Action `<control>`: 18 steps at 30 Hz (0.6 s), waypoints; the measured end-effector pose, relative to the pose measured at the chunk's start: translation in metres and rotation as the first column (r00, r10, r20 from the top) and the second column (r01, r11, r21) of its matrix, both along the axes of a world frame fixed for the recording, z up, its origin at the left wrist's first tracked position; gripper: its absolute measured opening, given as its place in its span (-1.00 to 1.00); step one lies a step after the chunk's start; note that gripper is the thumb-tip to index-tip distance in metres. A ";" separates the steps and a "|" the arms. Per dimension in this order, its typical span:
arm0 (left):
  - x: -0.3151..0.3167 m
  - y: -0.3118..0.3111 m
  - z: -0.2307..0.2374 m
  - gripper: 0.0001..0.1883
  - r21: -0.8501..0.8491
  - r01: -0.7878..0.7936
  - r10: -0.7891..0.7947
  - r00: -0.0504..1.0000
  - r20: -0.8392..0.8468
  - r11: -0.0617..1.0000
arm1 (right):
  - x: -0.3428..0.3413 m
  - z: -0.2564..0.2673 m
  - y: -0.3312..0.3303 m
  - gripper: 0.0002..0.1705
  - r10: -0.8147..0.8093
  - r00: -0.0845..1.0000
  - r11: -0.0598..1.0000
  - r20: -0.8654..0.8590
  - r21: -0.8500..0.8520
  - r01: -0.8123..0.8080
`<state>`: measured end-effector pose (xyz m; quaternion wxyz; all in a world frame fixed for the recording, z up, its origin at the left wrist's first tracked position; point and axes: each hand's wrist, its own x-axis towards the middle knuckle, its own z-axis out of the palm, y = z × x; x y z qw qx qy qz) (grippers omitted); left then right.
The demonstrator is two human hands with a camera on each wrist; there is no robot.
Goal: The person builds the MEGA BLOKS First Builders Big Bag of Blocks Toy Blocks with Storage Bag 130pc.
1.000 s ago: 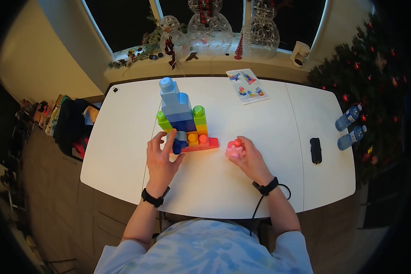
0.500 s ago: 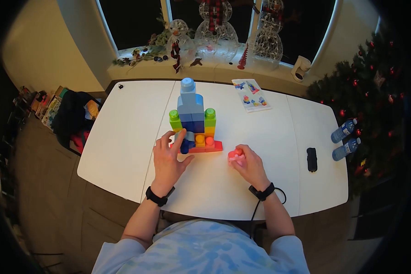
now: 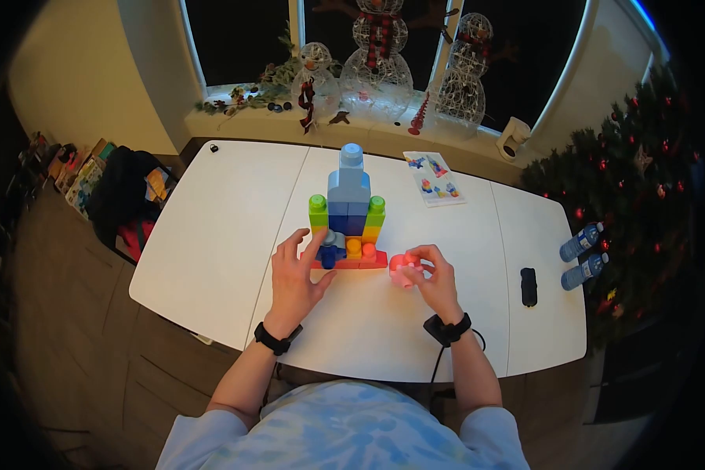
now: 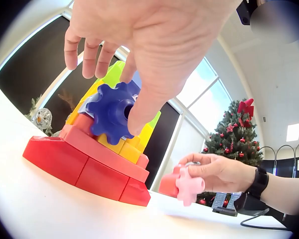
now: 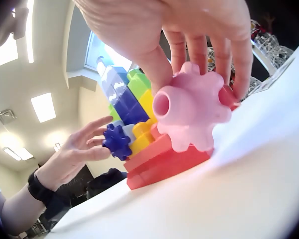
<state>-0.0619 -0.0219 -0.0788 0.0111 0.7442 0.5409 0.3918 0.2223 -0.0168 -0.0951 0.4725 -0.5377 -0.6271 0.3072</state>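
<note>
A tower of toy building blocks (image 3: pixel 349 192) stands on the table, light and dark blue in the middle with green and yellow columns, on a red sloped base (image 4: pixel 102 177). A dark blue gear (image 4: pixel 109 109) sits low on its front. Around that gear my left hand (image 3: pixel 293 278) is spread, its thumb overlapping the gear's edge in the left wrist view. My right hand (image 3: pixel 440 288) pinches a pink gear (image 5: pixel 199 109) between thumb and fingers. A red block (image 4: pixel 168 185) sits against the gear's back, close to the right end of the base.
A picture sheet (image 3: pixel 434 178) lies behind the tower. On the right are a black case (image 3: pixel 529 287) and two water bottles (image 3: pixel 583 270). A cable (image 3: pixel 438 364) runs from my right wrist over the table's front edge. Wire snowmen (image 3: pixel 380 78) stand on the windowsill.
My right hand has brought the pink gear closer to the base's right end and turned it. The left hand stays by the blue gear. The head view has shifted.
</note>
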 end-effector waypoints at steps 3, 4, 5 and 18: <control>0.000 0.001 0.001 -0.11 0.010 0.022 -0.022 1.000 -0.002 1.000 | -0.030 0.026 0.004 -0.62 0.055 0.992 0.987 -0.114 0.158 -0.037; 0.001 0.002 0.001 -0.11 0.011 0.025 -0.025 1.000 0.000 1.000 | -0.037 0.027 0.007 -0.62 0.052 0.992 0.987 -0.112 0.159 -0.034; 0.001 0.002 0.001 -0.13 0.012 0.019 -0.019 1.000 0.006 1.000 | -0.045 0.026 0.010 -0.60 0.060 0.997 0.978 -0.058 0.201 -0.047; -0.003 0.005 0.004 -0.19 -0.007 0.038 -0.038 0.999 0.032 0.999 | -0.079 0.028 0.018 -0.64 -0.019 0.977 0.906 0.213 0.416 -0.073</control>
